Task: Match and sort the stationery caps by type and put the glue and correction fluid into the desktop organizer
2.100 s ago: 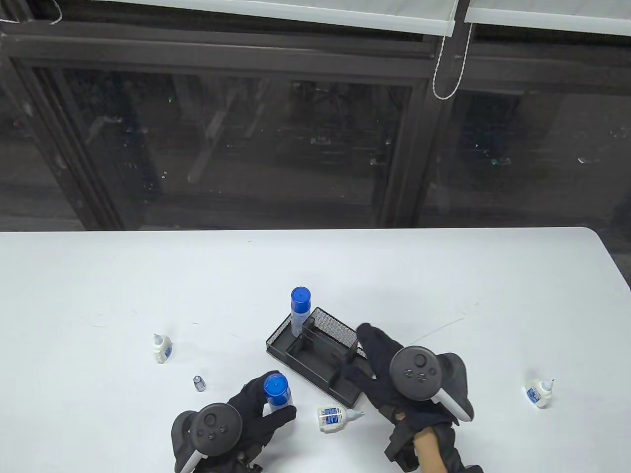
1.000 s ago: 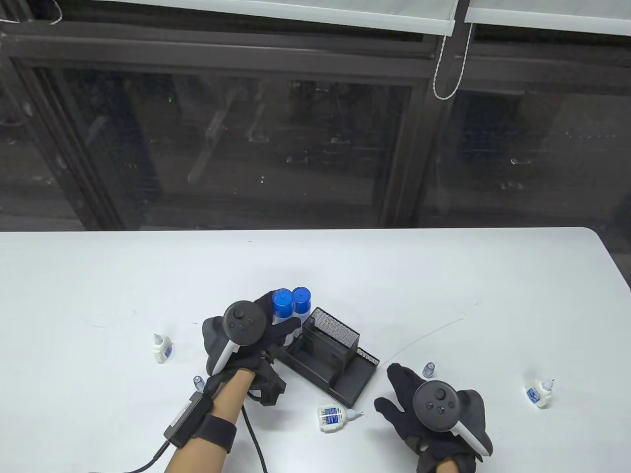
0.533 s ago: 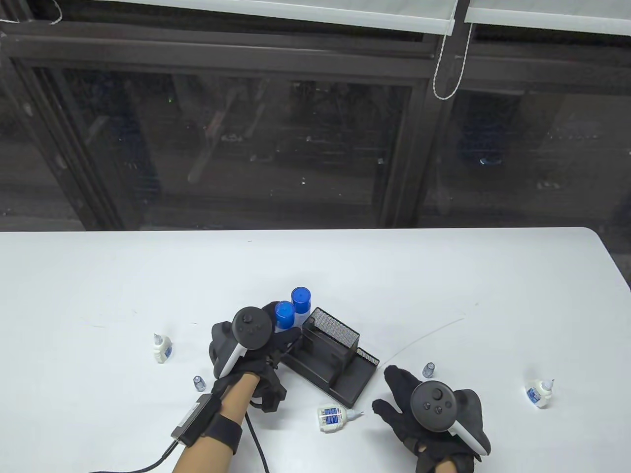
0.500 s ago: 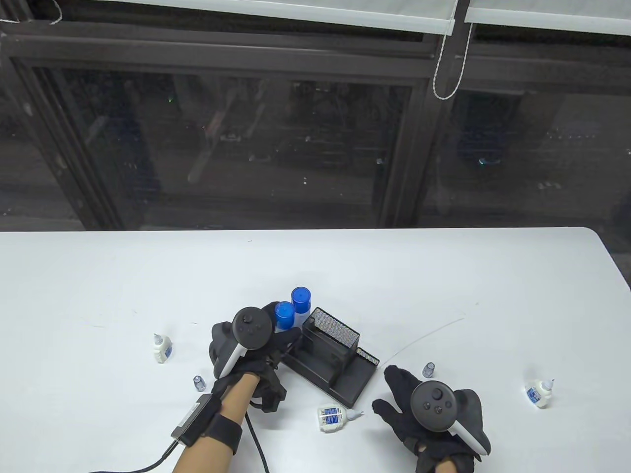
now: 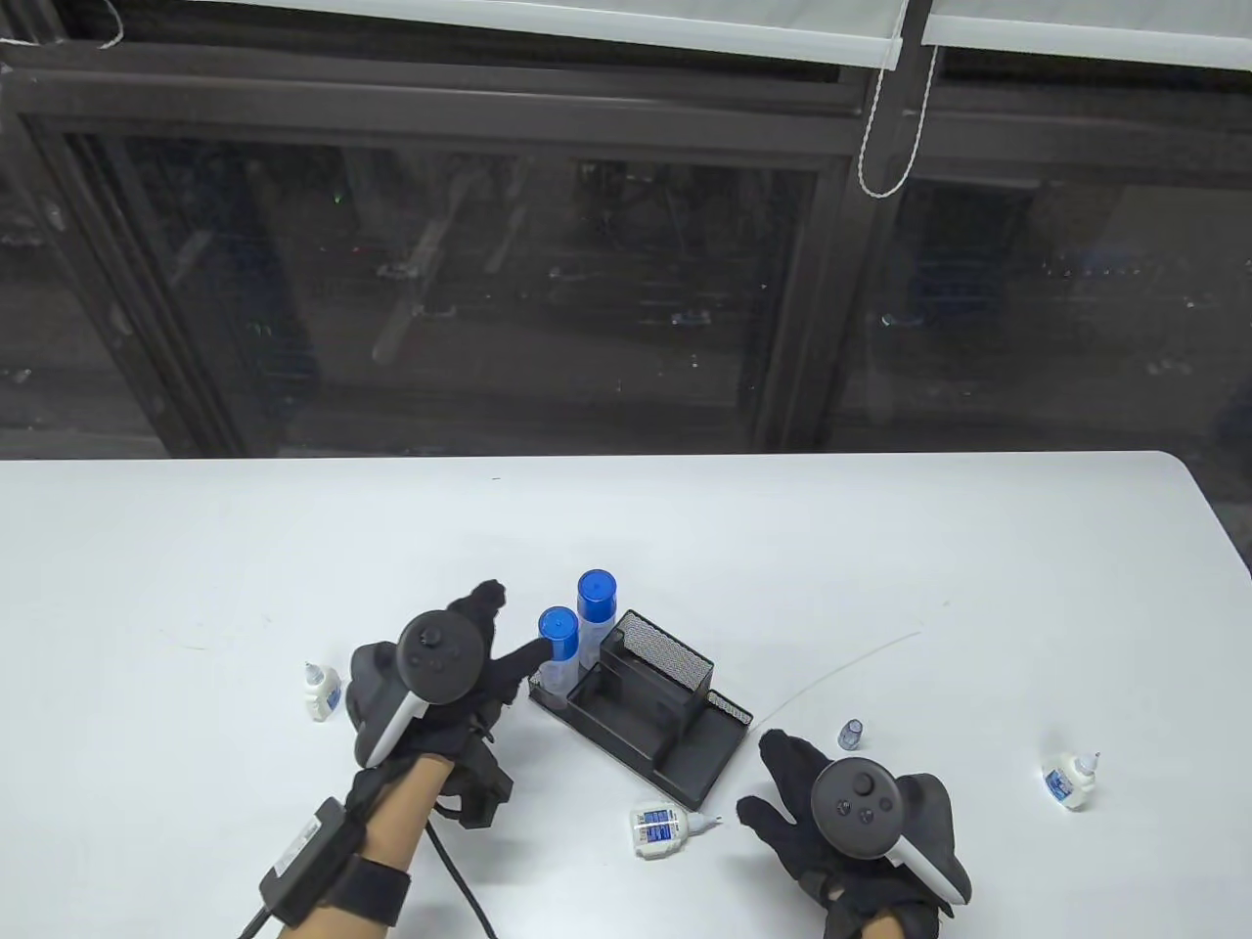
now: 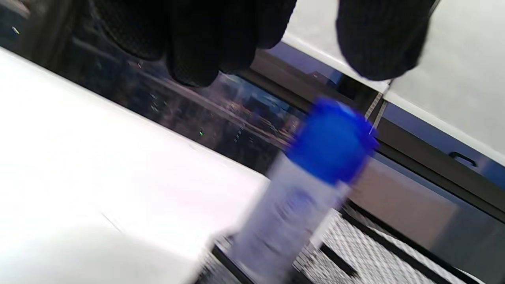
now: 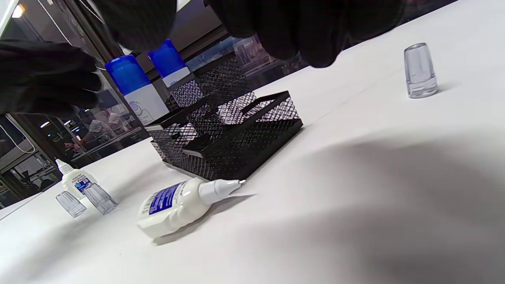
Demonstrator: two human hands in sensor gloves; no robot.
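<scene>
Two glue sticks with blue caps (image 5: 558,636) (image 5: 597,602) stand side by side in the left end of the black mesh organizer (image 5: 675,758). My left hand (image 5: 509,626) is just left of them with its fingers spread, holding nothing; one fingertip is close to the nearer stick (image 6: 300,197). My right hand (image 5: 782,782) lies flat and open on the table to the right of the organizer. A correction fluid bottle (image 5: 660,827) (image 7: 177,205) lies uncapped in front of the organizer. A clear cap (image 5: 850,734) (image 7: 420,71) stands just beyond my right hand.
Another correction fluid bottle (image 5: 321,690) stands upright at the left, and a third (image 5: 1068,780) sits at the far right. Two clear caps (image 7: 71,203) (image 7: 100,197) show near the left bottle in the right wrist view. A cable trails from my left forearm.
My left hand carried the second glue stick into the organizer beside the first, let go and drew back to the left. My right hand left the organizer and settled on the table.
</scene>
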